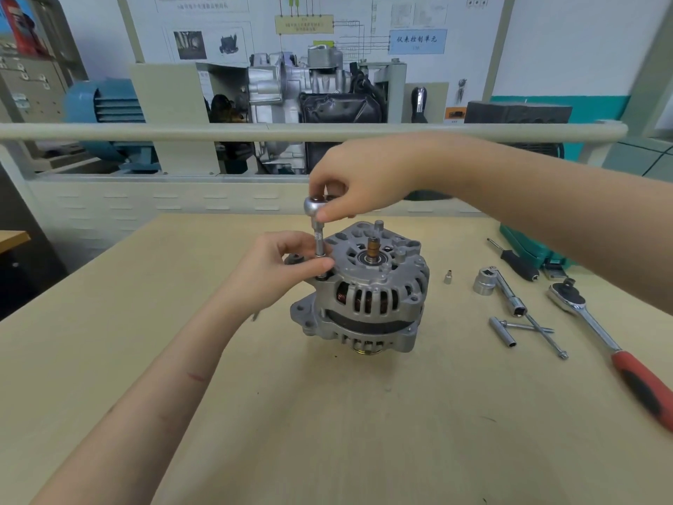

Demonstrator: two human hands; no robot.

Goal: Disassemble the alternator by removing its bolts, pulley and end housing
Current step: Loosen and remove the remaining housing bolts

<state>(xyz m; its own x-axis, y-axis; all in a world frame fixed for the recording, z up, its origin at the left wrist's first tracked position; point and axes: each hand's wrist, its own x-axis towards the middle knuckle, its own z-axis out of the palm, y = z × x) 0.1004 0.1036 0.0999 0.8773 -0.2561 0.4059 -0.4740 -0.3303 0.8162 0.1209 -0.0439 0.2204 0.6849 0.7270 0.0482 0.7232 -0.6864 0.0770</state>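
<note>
Two hands grasp one tool above the alternator [368, 291]. Right hand [358, 182]: fingers and thumb curled around the round head of a small ratchet driver [316, 206], gripping it from above. Left hand [280, 266]: thumb and fingers pinch the vertical extension shaft [319, 242] near its lower end. The shaft stands upright, and its tip meets the alternator's housing at the left edge, where a bolt boss projects; the bolt itself is hidden by the fingers.

The alternator stands on the table [327, 431] with its pulley end down and its slotted end housing up. A central shaft with a copper-coloured collar [373, 247] protrudes from the top face.

Right of the alternator, a small socket [447, 277] stands alone on the table. Further right lie a large socket [484, 282], a sliding T-bar with sockets [524, 315] and a black-handled screwdriver [517, 262]. Furthest right lies a long ratchet with a red and black handle [615, 348], beside a green tool case [528, 246].
</note>
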